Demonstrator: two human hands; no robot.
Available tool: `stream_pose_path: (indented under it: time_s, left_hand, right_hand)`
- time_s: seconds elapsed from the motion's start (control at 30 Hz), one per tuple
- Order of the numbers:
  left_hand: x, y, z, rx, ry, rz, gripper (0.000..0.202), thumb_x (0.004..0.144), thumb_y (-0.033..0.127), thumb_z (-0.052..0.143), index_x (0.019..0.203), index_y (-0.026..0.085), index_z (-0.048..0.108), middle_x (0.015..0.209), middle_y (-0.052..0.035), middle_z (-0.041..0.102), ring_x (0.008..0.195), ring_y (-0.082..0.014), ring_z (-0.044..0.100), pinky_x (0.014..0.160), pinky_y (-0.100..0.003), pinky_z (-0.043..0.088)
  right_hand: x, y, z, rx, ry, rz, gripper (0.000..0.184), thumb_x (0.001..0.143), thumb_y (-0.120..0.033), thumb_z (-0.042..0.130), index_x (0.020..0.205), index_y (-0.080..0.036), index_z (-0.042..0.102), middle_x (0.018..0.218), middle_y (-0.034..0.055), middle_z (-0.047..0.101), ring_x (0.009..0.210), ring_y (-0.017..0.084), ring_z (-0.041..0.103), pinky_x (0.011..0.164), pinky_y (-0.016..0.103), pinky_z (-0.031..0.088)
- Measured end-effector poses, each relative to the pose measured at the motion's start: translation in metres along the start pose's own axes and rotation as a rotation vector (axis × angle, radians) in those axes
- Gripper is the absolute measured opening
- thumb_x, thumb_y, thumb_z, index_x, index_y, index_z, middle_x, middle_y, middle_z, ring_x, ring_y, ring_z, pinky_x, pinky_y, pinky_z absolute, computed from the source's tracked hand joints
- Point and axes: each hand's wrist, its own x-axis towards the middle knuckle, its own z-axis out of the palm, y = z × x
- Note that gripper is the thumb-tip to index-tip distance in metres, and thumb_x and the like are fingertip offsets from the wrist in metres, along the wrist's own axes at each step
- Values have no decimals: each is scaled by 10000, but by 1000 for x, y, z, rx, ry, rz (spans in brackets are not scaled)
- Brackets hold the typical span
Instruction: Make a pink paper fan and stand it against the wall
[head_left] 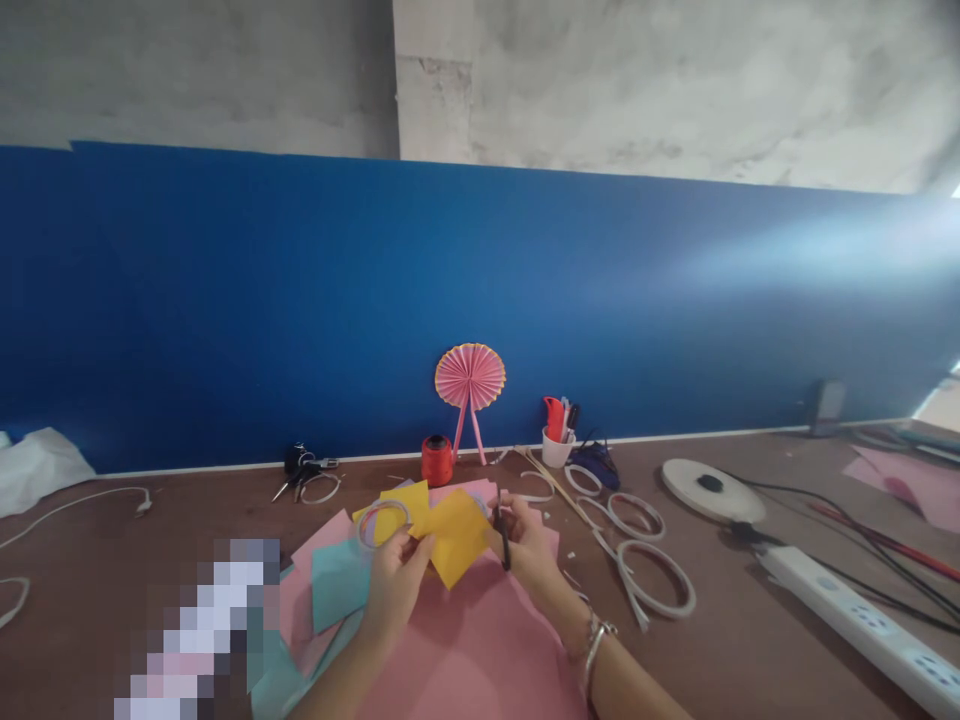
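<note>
My left hand [394, 585] pinches the lower left edge of an orange-yellow paper sheet [456, 535] and holds it up over the table. My right hand [525, 545] is closed round dark scissors [501, 535] at the sheet's right edge. A tape roll [382, 522] lies on a yellow sheet [405, 497] just behind my left hand. Pink paper [480, 650] and a teal sheet [337, 585] lie under and beside my hands. A bracelet sits on my right wrist.
A pink paper fan [470, 378] leans on the blue wall, with a red thread spool [437, 460] and a white pen cup [556, 447] beside it. Several tape rings [656, 580] lie at right. Power strip [862, 620], white disc [712, 490], cables and other scissors [300, 470] are around.
</note>
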Motion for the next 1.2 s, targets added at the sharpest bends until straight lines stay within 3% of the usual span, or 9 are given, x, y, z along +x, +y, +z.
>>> stream_pose_path:
  time_s: [0.1, 0.23, 0.37, 0.47, 0.63, 0.77, 1.2]
  left_hand:
    - [3, -3, -3, -7, 51, 26, 340, 614, 461, 714, 751, 153, 675, 673, -57, 686, 705, -247, 658, 658, -317, 519]
    - [9, -5, -10, -21, 130, 53, 391, 628, 504, 695, 805, 157, 667, 656, -34, 657, 647, -209, 623, 538, -264, 477]
    - [15, -4, -17, -28, 213, 75, 422, 620, 542, 693, 769, 151, 638, 584, 6, 586, 477, -120, 495, 425, -217, 376]
    - [16, -2, -19, -36, 246, 80, 423, 633, 556, 680, 745, 152, 617, 600, 14, 565, 483, -102, 474, 435, -205, 366]
    - [12, 3, -19, -46, 254, 71, 396, 648, 548, 671, 681, 164, 577, 565, 41, 504, 490, -94, 457, 443, -193, 350]
    - [12, 5, -18, -51, 240, 61, 417, 637, 547, 678, 750, 150, 615, 630, 14, 555, 500, -92, 462, 445, -194, 351]
    - [10, 10, -16, -36, 217, 52, 395, 641, 529, 673, 726, 146, 627, 644, 7, 563, 531, -107, 480, 467, -204, 361]
  right_hand:
    - [2, 5, -2, -57, 9, -20, 384, 541, -255, 768, 846, -218, 537, 611, -52, 539, 544, 118, 486, 483, 210, 363]
    - [2, 0, -6, -106, 47, 5, 374, 583, -308, 749, 874, -209, 537, 608, -51, 562, 525, 106, 494, 470, 200, 361]
    - [2, -2, -11, -148, -89, 144, 384, 628, -401, 711, 899, -197, 532, 575, -42, 577, 464, 100, 485, 385, 179, 308]
    - [2, 3, -14, -214, -172, 191, 386, 629, -418, 709, 896, -195, 541, 571, -59, 561, 378, 68, 412, 339, 174, 268]
    - [-2, 3, -12, -233, -233, 144, 286, 681, -352, 694, 889, -191, 583, 543, -88, 489, 402, 53, 382, 381, 172, 275]
    - [-7, -4, -9, -235, -270, 156, 249, 656, -302, 712, 852, -194, 601, 525, -95, 452, 429, 61, 382, 402, 175, 264]
    - [-9, -10, -5, -274, -282, 179, 261, 627, -272, 709, 844, -188, 589, 510, -95, 446, 432, 78, 392, 406, 188, 281]
